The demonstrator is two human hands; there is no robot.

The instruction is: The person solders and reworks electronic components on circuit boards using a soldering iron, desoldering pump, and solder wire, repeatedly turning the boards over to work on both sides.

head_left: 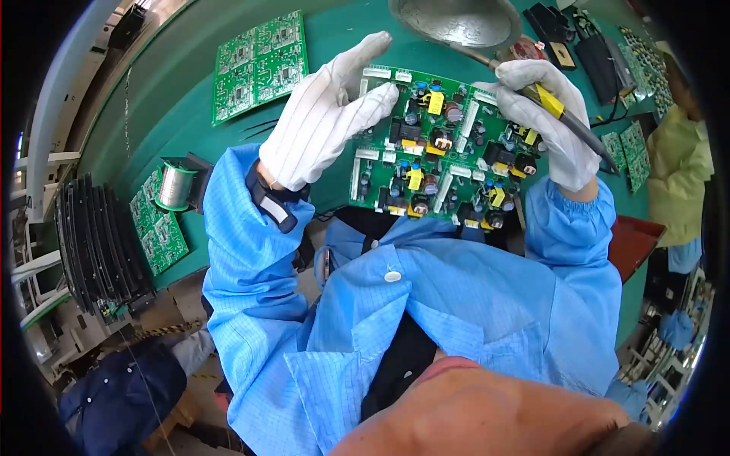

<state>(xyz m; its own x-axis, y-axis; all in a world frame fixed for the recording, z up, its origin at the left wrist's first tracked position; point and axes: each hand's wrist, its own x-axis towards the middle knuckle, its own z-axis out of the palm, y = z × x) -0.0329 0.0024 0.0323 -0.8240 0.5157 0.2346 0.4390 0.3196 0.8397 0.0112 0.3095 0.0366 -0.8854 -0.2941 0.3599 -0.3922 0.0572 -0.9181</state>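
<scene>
A green circuit board [386,169] populated with yellow, black and blue parts lies in front of me, between my two gloved hands. My left hand [327,114], in a white striped glove, is at the board's upper left edge with thumb and fingers spread apart; nothing shows in its grasp. At the board's right side, my right hand [549,121] is closed around a soldering iron [563,112] with a yellow and dark handle. Its metal shaft points up and left, towards a round metal lamp shade [460,21]. The fingertips of my right hand are near the board's upper right corner.
More green boards lie at the upper left [258,64] and the left [158,224], beside a solder wire spool [176,187]. Black curved racks [99,243] stand farther left. A red tray [635,245] is at the right. Other people are at the far right [677,175] and lower left [125,395].
</scene>
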